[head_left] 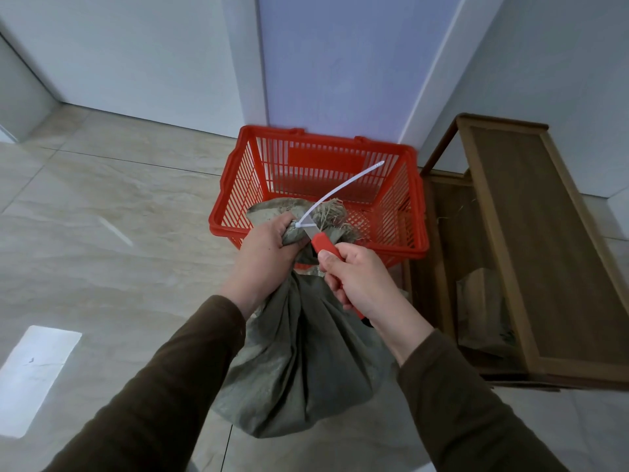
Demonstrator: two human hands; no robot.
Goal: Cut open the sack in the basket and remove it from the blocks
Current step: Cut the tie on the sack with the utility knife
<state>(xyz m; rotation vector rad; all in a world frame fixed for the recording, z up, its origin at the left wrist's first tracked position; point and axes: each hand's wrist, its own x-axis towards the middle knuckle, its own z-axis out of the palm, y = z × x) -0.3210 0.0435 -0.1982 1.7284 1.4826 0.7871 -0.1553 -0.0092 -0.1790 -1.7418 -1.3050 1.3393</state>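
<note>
I am gripping the sack's (299, 362) gathered neck in my left hand (265, 247) while my right hand (357, 281) is holding the red-handled knife (321, 241) against its white zip tie (337, 190); no writing is showing.

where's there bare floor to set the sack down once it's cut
Bare tile floor lies left of the red basket. It is crowded to the right, where the wooden shelf stands close beside the basket.

one sack (299, 362), one basket (316, 185), one knife (321, 241)
</note>
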